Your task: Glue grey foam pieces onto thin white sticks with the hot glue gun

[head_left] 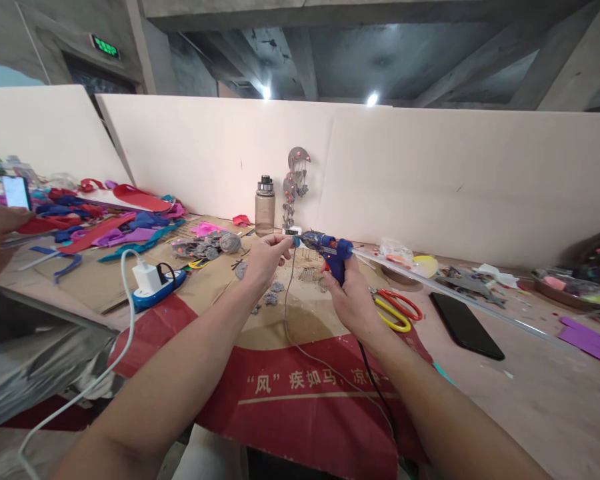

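Left hand (pixel 271 255): fingers pinching grey cord (pixel 286 313) at front end of blue glue gun (pixel 325 245). Right hand (pixel 353 290): fingers wrapped round gun, above red-and-brown paper (pixel 300 427). Black phone (pixel 466 325) on surface (pixel 535 407), farther right.

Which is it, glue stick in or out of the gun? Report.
Apparently in: the clear glue stick runs from the rear of the glue gun; inner end hidden.

Passing room nearside of phone (pixel 467 325), scissors (pixel 395 310) leftward, clear rod (pixel 473 301) slanting beyond
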Action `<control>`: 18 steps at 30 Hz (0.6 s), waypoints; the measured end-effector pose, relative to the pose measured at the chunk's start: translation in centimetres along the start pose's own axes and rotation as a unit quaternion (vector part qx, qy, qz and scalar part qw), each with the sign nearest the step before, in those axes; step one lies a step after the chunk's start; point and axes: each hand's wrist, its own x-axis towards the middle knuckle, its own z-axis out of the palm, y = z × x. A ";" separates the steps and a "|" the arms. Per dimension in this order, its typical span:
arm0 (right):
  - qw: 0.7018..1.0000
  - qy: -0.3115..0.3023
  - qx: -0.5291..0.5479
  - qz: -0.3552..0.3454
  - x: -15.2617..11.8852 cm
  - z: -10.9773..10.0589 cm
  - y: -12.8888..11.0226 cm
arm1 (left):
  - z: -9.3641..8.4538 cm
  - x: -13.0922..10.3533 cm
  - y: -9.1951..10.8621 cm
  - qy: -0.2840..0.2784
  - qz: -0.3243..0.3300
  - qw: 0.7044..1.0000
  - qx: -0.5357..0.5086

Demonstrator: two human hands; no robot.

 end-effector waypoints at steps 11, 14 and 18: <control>0.994 0.027 0.083 0.060 0.4 0.1 1.2 | -0.3 0.3 -0.2 0.009 -0.015 0.999 -0.028; 0.977 -0.019 0.138 0.159 1.1 0.4 3.1 | -0.2 0.2 -0.1 0.013 -0.018 0.999 -0.031; 0.972 -0.112 -0.061 0.197 1.5 0.8 5.9 | 0.1 0.0 -0.2 0.002 -0.004 1.000 0.009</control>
